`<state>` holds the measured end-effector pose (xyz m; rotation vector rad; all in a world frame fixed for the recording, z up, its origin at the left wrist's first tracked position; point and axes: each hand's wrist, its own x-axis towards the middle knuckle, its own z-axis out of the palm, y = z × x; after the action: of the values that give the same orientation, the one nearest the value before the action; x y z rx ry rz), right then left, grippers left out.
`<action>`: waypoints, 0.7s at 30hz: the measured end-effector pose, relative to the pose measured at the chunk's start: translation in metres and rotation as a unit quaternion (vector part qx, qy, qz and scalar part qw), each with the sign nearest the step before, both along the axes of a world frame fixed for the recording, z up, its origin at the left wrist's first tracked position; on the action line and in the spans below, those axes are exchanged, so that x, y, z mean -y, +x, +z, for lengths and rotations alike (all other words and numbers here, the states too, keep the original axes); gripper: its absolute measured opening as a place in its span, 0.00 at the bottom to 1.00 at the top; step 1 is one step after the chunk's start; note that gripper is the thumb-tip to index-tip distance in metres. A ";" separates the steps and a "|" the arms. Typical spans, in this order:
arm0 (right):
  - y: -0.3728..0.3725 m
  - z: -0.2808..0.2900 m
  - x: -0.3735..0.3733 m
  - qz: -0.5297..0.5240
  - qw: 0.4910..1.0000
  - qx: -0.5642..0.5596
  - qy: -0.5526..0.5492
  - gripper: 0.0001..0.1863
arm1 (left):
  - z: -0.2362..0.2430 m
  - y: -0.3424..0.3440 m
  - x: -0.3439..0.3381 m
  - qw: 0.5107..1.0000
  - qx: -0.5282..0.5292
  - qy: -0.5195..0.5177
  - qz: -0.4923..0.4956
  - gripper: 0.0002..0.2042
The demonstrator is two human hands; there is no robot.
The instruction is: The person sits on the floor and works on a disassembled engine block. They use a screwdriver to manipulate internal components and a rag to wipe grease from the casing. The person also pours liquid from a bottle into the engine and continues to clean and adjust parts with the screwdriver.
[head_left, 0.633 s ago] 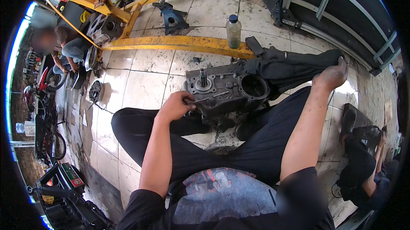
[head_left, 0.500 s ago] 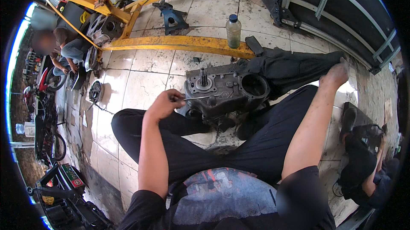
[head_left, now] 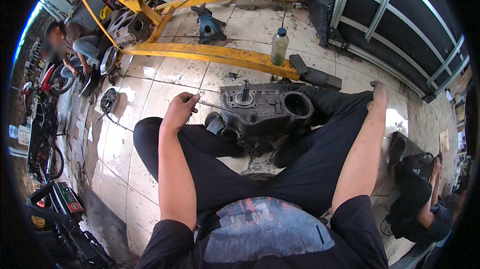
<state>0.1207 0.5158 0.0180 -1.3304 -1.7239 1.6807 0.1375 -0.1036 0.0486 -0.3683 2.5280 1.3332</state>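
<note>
A grey metal gear housing (head_left: 265, 116) stands on the floor between my bent legs. It has an upright splined shaft (head_left: 245, 92) on the left of its top and a large round opening (head_left: 297, 105) on the right. My left hand (head_left: 181, 110) is closed on a slim metal rod (head_left: 212, 104), which points right, its far end at the housing's left edge. Out to the right, beyond my knee, my right hand (head_left: 378, 98) is closed at the end of a dark cloth (head_left: 340, 102). The cloth stretches back behind the housing; the fingers are partly hidden.
A yellow steel frame (head_left: 210, 55) crosses the floor ahead, with a capped bottle (head_left: 279, 46) at it and a blue-grey stand (head_left: 209, 28) behind. A dark box-shaped piece (head_left: 320, 75) lies beyond the housing. Other people sit at far left (head_left: 82, 51) and lower right (head_left: 417, 189).
The rod has drawn back left from the housing's top, with my left hand. My right hand has come inward and lower with the cloth, uncovering the dark box-shaped piece.
</note>
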 end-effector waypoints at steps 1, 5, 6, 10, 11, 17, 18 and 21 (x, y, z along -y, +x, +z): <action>-0.004 0.001 0.006 0.011 1.000 0.011 -0.019 0.21 | -0.001 0.001 0.002 1.000 -0.008 -0.010 -0.004 0.16; -0.008 -0.012 -0.005 0.150 0.980 0.084 0.103 0.27 | -0.004 0.000 -0.009 0.999 -0.050 0.011 -0.007 0.17; -0.011 -0.005 0.013 0.106 0.961 0.171 0.191 0.28 | 0.004 0.002 -0.015 0.998 -0.060 0.015 -0.006 0.17; -0.016 -0.005 0.047 0.105 0.817 0.211 0.526 0.27 | 0.014 -0.003 -0.035 0.993 -0.108 0.028 -0.030 0.13; -0.014 0.000 0.060 0.146 0.803 0.117 0.566 0.25 | 0.022 -0.003 -0.038 0.991 -0.122 0.044 -0.036 0.11; 0.016 0.128 0.216 0.416 0.846 -0.170 0.287 0.24 | 0.087 -0.010 -0.062 0.971 -0.174 0.141 -0.087 0.11; 0.021 0.136 0.231 0.467 0.814 -0.181 0.294 0.24 | 0.097 -0.014 -0.068 0.967 -0.177 0.156 -0.098 0.11; 0.023 0.145 0.263 0.586 0.713 -0.150 0.354 0.26 | 0.127 -0.027 -0.085 0.957 -0.176 0.169 -0.159 0.12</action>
<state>0.1438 0.2533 0.1629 0.5501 -2.7449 1.2032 0.1100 -0.0186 0.1758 0.3612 2.4067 1.7736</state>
